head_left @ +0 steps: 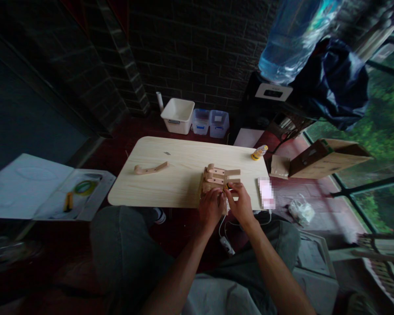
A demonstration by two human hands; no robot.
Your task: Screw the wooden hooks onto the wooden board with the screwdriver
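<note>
Near the front edge of the pale table (180, 192), my left hand (212, 206) is closed at the near side of a brown wooden piece (209, 187); what its fingers grip is hidden. My right hand (240, 203) pinches a small yellow-and-black thing (228, 187), too small to name. Both sets of fingertips come close together there. Just beyond them lie two curved wooden hook pieces (216, 170) side by side, with dark holes in them. A similar single wooden hook piece (151, 169) rests apart on the left of the table.
A small bottle with yellow parts (259, 152) stands at the back right corner. A phone-like pink-white object (265, 192) lies at the right edge. A small grey piece (167, 153) is at the back left. On the left, an open white case (95, 205) holds tools. Storage bins (177, 116) stand behind.
</note>
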